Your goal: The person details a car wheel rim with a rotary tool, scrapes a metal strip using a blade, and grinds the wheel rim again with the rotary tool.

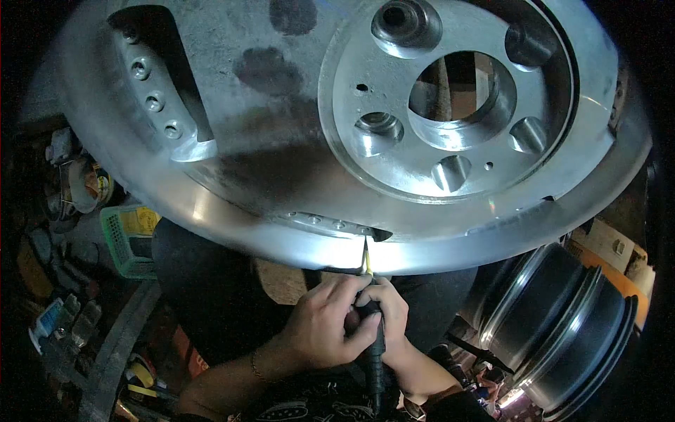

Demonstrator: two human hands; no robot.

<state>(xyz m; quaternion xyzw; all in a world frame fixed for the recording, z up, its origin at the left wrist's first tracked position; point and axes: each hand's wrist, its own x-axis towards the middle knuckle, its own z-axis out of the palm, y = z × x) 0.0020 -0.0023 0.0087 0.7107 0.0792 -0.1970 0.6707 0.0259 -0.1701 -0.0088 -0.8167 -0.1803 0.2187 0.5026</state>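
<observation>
A large silvery metal wheel (274, 162) fills the upper view, with a round hub of several holes and slots near its rim. Below its near edge, my left hand (327, 320) and my right hand (387, 306) are closed together around a black handheld tool (373, 359). The tool stands roughly upright in the view, its thin, partly yellow tip (367, 259) reaching to the right end of the near slot (330, 224). Whether the tip touches the metal cannot be made out. Bright light falls on the rim there.
At the left is a green plastic basket (130, 257) with something yellow in it. Small bottles (67, 318) lie at the lower left. Black wheel rims with shiny edges (562, 330) stand at the lower right, near a cardboard box (603, 245).
</observation>
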